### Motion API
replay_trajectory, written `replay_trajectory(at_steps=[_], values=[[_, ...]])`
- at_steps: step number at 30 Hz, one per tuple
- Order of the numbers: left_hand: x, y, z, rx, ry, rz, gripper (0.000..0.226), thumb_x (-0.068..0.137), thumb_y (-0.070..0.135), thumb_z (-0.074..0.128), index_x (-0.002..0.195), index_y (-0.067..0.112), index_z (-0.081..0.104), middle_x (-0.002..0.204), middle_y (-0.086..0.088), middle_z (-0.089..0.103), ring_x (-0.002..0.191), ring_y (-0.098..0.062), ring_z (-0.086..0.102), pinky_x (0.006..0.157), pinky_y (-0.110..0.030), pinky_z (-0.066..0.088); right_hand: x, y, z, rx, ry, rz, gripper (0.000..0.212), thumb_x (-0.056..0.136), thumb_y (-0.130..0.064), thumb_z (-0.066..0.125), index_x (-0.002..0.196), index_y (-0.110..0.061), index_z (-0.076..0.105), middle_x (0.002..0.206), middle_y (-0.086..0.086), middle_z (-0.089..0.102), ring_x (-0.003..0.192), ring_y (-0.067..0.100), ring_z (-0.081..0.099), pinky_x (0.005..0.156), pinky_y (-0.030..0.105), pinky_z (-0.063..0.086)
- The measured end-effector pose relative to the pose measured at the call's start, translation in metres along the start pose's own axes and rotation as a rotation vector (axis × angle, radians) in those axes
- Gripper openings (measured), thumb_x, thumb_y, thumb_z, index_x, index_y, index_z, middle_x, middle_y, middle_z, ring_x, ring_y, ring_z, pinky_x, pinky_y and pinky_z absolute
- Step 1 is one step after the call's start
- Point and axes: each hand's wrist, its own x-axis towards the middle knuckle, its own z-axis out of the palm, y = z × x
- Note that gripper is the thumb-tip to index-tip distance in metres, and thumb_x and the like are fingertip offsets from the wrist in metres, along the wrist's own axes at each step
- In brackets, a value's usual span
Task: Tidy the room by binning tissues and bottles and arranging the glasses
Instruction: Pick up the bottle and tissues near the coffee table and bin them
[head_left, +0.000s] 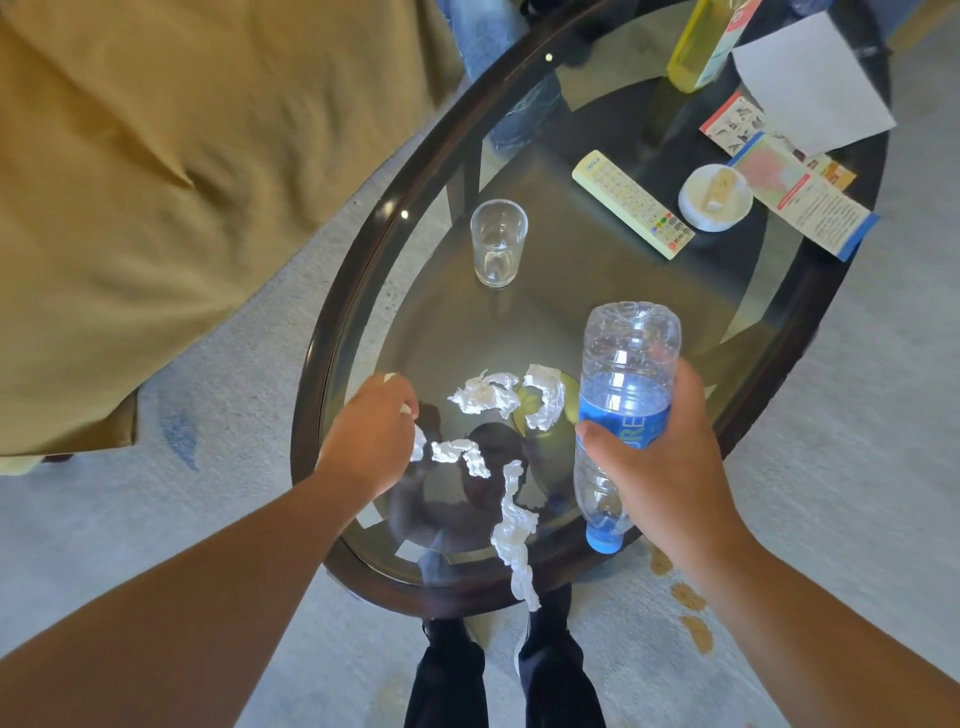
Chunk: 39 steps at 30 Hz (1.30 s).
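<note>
crumpled white tissues (485, 397), clear ribbed plastic bottle (623, 410), oval glass table (332, 322)

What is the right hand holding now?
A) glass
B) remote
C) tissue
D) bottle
D: the right hand has its fingers curled round the bottle. The glass and remote sit untouched, and the left hand pinches the tissue.

A home living room: sofa (182, 182), glass coffee table (332, 332), remote (631, 203), carpet (857, 441).
</note>
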Motion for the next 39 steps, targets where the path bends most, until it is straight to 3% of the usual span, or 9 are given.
replay_trajectory(at_steps=[4, 9, 11, 14, 17, 25, 32, 35, 39], values=[[-0.018, 0.01, 0.005, -0.084, -0.075, -0.012, 0.023, 0.094, 0.007, 0.038, 0.088, 0.024, 0.052, 0.097, 0.002, 0.059, 0.078, -0.016, 0.057, 0.07, -0.03, 0.049, -0.008, -0.004, -0.003, 0.016, 0.003, 0.003, 0.069, 0.078, -0.018, 0.077, 0.132, -0.038, 0.039, 0.107, -0.021, 0.058, 0.091, -0.012, 0.059, 0.064, 0.009, 0.047], [-0.029, 0.022, 0.026, -0.084, -0.102, -0.002, 0.002, 0.091, 0.028, 0.048, 0.093, 0.028, 0.049, 0.094, 0.008, 0.058, 0.069, -0.012, 0.057, 0.069, -0.031, 0.049, -0.011, -0.001, -0.007, 0.009, 0.012, 0.014, 0.069, 0.077, -0.019, 0.077, 0.131, -0.039, 0.039, 0.104, -0.022, 0.059, 0.091, -0.01, 0.06, 0.07, 0.017, 0.047], [-0.029, 0.023, 0.039, -0.067, -0.104, -0.007, 0.013, 0.092, 0.034, 0.049, 0.104, 0.03, 0.049, 0.102, 0.009, 0.061, 0.07, -0.008, 0.057, 0.068, -0.027, 0.047, -0.01, 0.004, -0.009, 0.001, 0.018, 0.017, 0.068, 0.077, -0.019, 0.078, 0.129, -0.039, 0.04, 0.101, -0.022, 0.059, 0.089, -0.01, 0.06, 0.069, 0.016, 0.047], [-0.027, 0.021, 0.059, -0.013, -0.131, -0.043, 0.036, 0.092, 0.038, 0.052, 0.126, 0.034, 0.043, 0.128, 0.002, 0.049, 0.089, -0.011, 0.056, 0.075, -0.026, 0.045, -0.01, 0.013, -0.011, -0.011, 0.016, 0.026, 0.068, 0.077, -0.018, 0.077, 0.129, -0.039, 0.04, 0.097, -0.027, 0.06, 0.089, -0.01, 0.061, 0.069, 0.016, 0.047], [-0.026, 0.016, 0.076, 0.059, -0.112, -0.098, 0.045, 0.09, 0.047, 0.056, 0.13, 0.038, 0.039, 0.134, -0.005, 0.036, 0.104, -0.02, 0.056, 0.084, -0.032, 0.051, -0.011, 0.022, -0.011, -0.025, 0.009, 0.036, 0.067, 0.077, -0.018, 0.077, 0.128, -0.039, 0.04, 0.098, -0.026, 0.059, 0.09, -0.009, 0.061, 0.07, 0.015, 0.048], [-0.021, 0.012, 0.092, 0.045, -0.126, -0.104, 0.025, 0.093, 0.039, 0.055, 0.116, 0.031, 0.047, 0.124, -0.007, 0.033, 0.085, -0.023, 0.055, 0.072, -0.032, 0.054, -0.012, 0.039, -0.007, -0.043, 0.008, 0.062, 0.067, 0.077, -0.022, 0.077, 0.129, -0.041, 0.04, 0.099, -0.023, 0.061, 0.089, -0.007, 0.062, 0.07, 0.019, 0.048], [-0.021, 0.009, 0.088, 0.005, -0.183, -0.1, 0.015, 0.096, 0.026, 0.049, 0.11, 0.02, 0.049, 0.12, -0.007, 0.043, 0.075, -0.02, 0.052, 0.064, -0.028, 0.04, -0.015, 0.036, -0.006, -0.026, 0.001, 0.056, 0.067, 0.077, -0.021, 0.077, 0.13, -0.04, 0.04, 0.101, -0.021, 0.062, 0.087, -0.005, 0.063, 0.072, 0.021, 0.05], [-0.024, 0.011, 0.075, -0.058, -0.151, -0.082, 0.007, 0.092, 0.02, 0.05, 0.095, 0.021, 0.045, 0.105, -0.002, 0.049, 0.075, -0.02, 0.051, 0.061, -0.027, 0.037, -0.018, 0.031, -0.008, -0.025, 0.01, 0.044, 0.068, 0.077, -0.021, 0.077, 0.131, -0.039, 0.04, 0.102, -0.021, 0.062, 0.088, -0.007, 0.062, 0.073, 0.02, 0.049], [-0.037, 0.018, 0.05, -0.105, -0.106, -0.036, 0.012, 0.09, 0.011, 0.048, 0.085, 0.021, 0.042, 0.079, -0.001, 0.054, 0.069, -0.021, 0.054, 0.06, -0.035, 0.049, -0.023, 0.019, -0.012, -0.003, 0.017, 0.032, 0.069, 0.077, -0.019, 0.076, 0.133, -0.037, 0.04, 0.106, -0.019, 0.061, 0.089, -0.008, 0.061, 0.07, 0.014, 0.047]])
